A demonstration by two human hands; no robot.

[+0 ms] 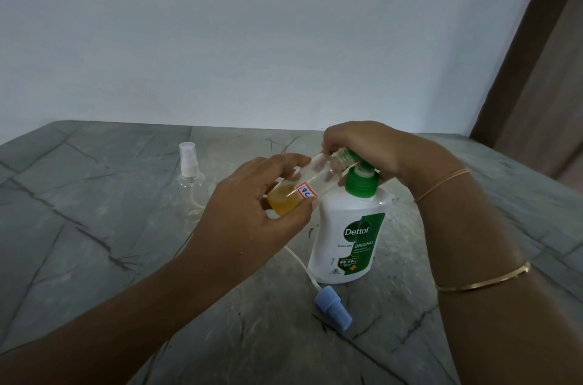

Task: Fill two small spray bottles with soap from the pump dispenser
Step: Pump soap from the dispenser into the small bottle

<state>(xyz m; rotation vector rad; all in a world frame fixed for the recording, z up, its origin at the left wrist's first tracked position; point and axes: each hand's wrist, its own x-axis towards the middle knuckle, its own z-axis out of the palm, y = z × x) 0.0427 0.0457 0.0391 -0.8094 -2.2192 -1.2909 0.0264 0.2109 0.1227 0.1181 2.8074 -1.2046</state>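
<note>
Our left hand (249,214), fingers clamped on bottle (317,171) mid-body; light, slick plastic, we judge. Our right hand (362,144), fingers curled over dispenser (347,239) pump.

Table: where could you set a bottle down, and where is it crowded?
Bare table: left of the clear spray bottle, and right of the soap dispenser. Crowded: between that bottle, the dispenser and the blue spray cap.
</note>
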